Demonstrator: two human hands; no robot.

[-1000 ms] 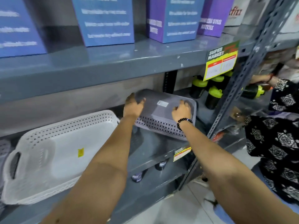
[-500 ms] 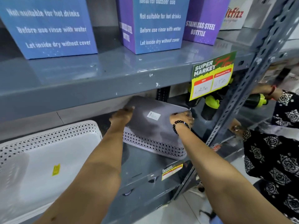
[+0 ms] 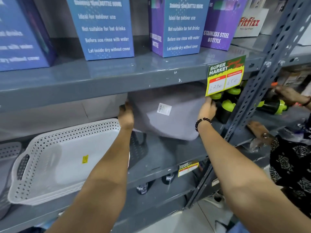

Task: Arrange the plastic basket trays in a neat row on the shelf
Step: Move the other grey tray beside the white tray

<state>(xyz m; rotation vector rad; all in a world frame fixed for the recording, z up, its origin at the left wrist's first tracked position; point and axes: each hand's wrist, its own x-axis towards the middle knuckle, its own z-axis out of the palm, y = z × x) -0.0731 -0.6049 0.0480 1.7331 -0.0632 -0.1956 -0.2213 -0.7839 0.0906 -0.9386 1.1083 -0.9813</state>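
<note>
From the head view, your left hand [image 3: 126, 117] and right hand [image 3: 207, 109] each clasp a side of the grey basket tray [image 3: 168, 115], held tilted with its base toward you, above the shelf [image 3: 165, 157]. The white basket tray [image 3: 67, 158] rests on the shelf, left of it.

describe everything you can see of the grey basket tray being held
The grey basket tray looks like smooth plastic, tipped up so its flat underside faces the camera, with a small white sticker on it. The left hand grips its left edge and the right hand its right edge. It sits under the upper shelf, right of the white basket tray; motion blur hides its sides.
</note>
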